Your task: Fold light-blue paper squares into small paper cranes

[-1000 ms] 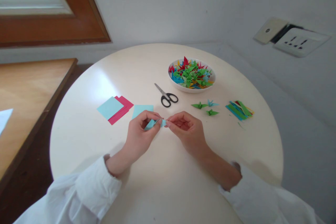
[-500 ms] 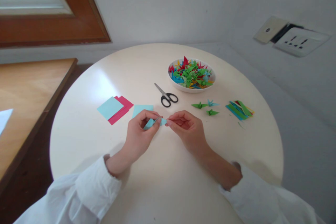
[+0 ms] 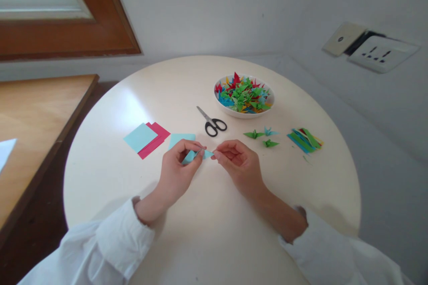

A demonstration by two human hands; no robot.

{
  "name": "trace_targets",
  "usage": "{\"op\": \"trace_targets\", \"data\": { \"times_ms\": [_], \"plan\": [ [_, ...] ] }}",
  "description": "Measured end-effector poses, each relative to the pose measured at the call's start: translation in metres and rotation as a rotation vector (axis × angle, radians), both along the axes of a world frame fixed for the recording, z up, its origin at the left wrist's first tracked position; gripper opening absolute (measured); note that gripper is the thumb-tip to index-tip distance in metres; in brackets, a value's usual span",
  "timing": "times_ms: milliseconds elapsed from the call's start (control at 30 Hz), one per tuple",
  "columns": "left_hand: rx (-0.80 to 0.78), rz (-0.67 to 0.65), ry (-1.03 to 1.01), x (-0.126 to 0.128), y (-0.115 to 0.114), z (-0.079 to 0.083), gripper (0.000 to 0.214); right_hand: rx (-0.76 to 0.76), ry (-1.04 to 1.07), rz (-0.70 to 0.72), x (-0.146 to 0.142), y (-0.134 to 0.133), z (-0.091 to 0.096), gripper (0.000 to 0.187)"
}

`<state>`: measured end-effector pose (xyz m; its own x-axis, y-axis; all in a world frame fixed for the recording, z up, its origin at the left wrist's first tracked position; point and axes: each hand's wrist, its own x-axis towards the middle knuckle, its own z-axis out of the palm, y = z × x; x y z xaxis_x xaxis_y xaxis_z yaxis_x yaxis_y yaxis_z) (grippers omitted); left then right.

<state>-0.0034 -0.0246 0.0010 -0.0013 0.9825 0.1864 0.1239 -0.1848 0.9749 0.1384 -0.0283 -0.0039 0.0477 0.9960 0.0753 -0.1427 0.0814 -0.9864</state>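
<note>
A small folded piece of light blue paper point(image 3: 189, 157) is held between my two hands, above the middle of the table. My left hand point(image 3: 179, 167) pinches it between thumb and fingers, which cover part of it. On the other side, my right hand point(image 3: 240, 164) grips the paper's pointed right tip with thumb and forefinger, the other fingers curled. Just behind my left hand lies a flat light blue sheet point(image 3: 182, 139), partly hidden by the fingers. Black-handled scissors point(image 3: 211, 122) rest beyond both hands, blades pointing away to the left.
A white bowl point(image 3: 244, 115) full of colourful paper cranes stands at the back right. Loose green cranes point(image 3: 254, 134) and a blue crane point(image 3: 269, 131) lie before it. Paper strips point(image 3: 305, 140) are farther right. Light blue and red paper squares point(image 3: 140, 137) lie left on the round table point(image 3: 214, 231).
My right fingertips have shifted very slightly at the paper's tip, and a little more of the blue point shows between the hands. Everything else stays in place.
</note>
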Motion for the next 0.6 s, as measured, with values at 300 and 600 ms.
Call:
{"op": "trace_targets", "data": {
  "times_ms": [300,600],
  "plan": [
    [-0.015,-0.011,-0.020,0.0008,0.0000,0.0010,0.008,0.043,-0.079,-0.005,0.0011,-0.0003,0.0002,0.018],
    [-0.015,-0.022,-0.001,0.0026,-0.0015,0.0045,0.007,0.078,-0.081,0.030,-0.0007,-0.0017,-0.0045,0.017]
  ]
}}
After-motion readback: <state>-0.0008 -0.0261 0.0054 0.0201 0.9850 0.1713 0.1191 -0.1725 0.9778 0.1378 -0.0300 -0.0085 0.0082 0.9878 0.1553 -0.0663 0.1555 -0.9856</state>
